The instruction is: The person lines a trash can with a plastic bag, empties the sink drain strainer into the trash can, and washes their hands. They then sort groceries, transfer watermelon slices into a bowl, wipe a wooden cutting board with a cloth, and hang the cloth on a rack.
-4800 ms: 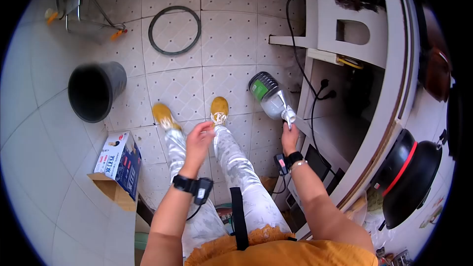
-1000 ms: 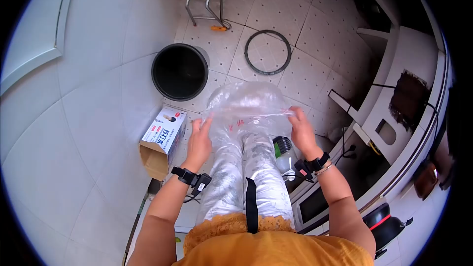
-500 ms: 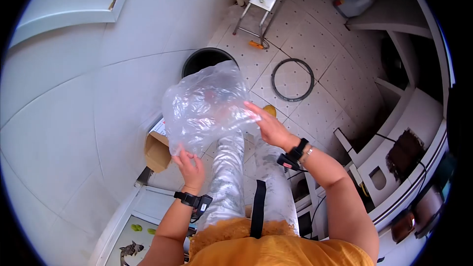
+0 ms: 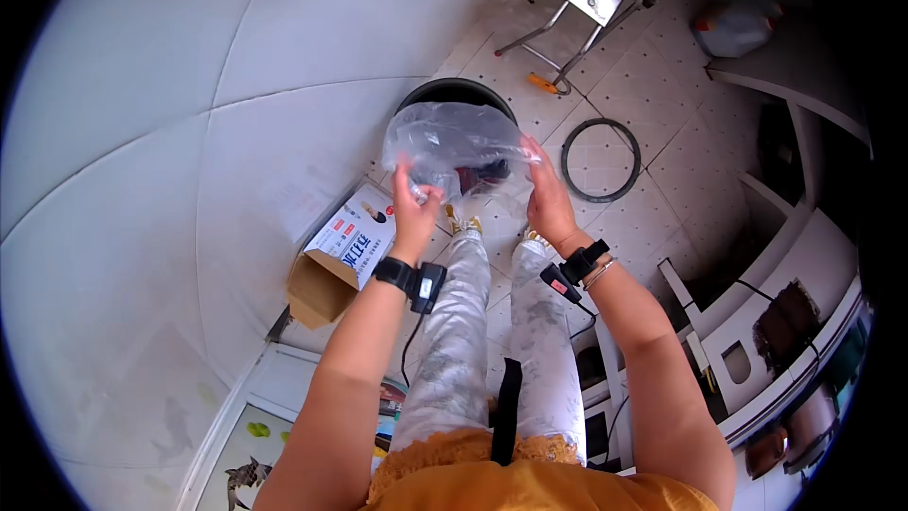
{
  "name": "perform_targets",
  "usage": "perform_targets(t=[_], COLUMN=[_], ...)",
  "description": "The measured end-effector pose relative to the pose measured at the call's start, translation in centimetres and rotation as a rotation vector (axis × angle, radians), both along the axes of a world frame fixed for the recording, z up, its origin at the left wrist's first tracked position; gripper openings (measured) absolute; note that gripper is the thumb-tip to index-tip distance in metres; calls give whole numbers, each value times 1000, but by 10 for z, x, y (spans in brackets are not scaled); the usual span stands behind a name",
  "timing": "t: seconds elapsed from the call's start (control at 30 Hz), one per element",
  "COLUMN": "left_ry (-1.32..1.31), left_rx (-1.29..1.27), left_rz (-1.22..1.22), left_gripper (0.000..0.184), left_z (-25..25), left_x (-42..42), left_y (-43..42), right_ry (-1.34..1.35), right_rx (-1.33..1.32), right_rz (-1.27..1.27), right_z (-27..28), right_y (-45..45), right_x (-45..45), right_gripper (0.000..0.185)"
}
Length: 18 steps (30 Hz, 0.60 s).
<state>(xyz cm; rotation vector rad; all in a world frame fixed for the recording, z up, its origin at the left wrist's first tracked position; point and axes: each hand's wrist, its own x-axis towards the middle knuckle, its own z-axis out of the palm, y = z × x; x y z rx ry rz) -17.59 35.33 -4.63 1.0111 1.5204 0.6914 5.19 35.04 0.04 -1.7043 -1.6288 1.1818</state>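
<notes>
A clear plastic bag (image 4: 445,132) spreads between my two hands, in front of the mouth of a black bin (image 4: 459,90). My left hand (image 4: 413,208) pinches the bag's near left edge, its fingers bent. My right hand (image 4: 549,191) holds the right edge, with its fingers fairly straight against the plastic. Something dark and red shows through or below the bag; I cannot make out what it is. The bag covers much of the bin's near side.
An opened cardboard box (image 4: 355,241) stands by the wall at the left. A dark ring (image 4: 602,160) lies on the tiled floor. Behind it is a metal folding frame (image 4: 594,0) with orange parts. White shelving (image 4: 747,350) runs along the right.
The view has shifted towards the wall and bin. The bag has moved from above my left leg to the bin's mouth, and both hands have moved with it.
</notes>
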Motion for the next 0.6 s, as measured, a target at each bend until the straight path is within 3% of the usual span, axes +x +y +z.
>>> perform_targets(t=[0.03, 0.07, 0.1, 0.17, 0.2, 0.27, 0.37, 0.4, 0.43, 0.5, 0.53, 0.6], left_ry=[-43, 234, 237, 735, 735, 293, 245, 305, 302, 316, 320, 673], left_rx=[-31, -27, -33, 366, 364, 203, 21, -120, -126, -62, -65, 142], left_rz=[-20, -107, -111, -376, -380, -600, -490, -299, -302, -20, -30, -209], left_gripper=[73, 67, 67, 58, 58, 53, 46, 37, 37, 29, 29, 37], left_z=[-4, -3, -7, -14, -22, -45, -86, -96, -87, -68, -65, -54], left_x=[-6, -13, -20, -28, -28, -17, -8, -10, -11, -25, -41, -69], left_y=[7, 12, 14, 19, 19, 17, 9, 8, 13, 26, 26, 24], right_ry=[3, -38, -83, -113, -147, -160, -137, -100, -101, -63, -91, -116], right_rx=[-9, 21, 52, 44, 38, 24, 13, 21, 15, 16, 68, 15], right_rz=[-4, -4, -4, -7, -7, -11, 14, 40, 38, 115, 70, 21], right_z=[3, 6, 7, 7, 7, 0, -19, -27, -36, -56, -61, -67], right_y=[6, 11, 14, 15, 14, 10, 4, 3, 2, 3, 6, 15], right_x=[-7, -14, -19, -24, -26, -25, -32, -35, -38, -44, -45, -39], right_gripper=[77, 75, 74, 73, 72, 71, 70, 68, 68, 64, 56, 55])
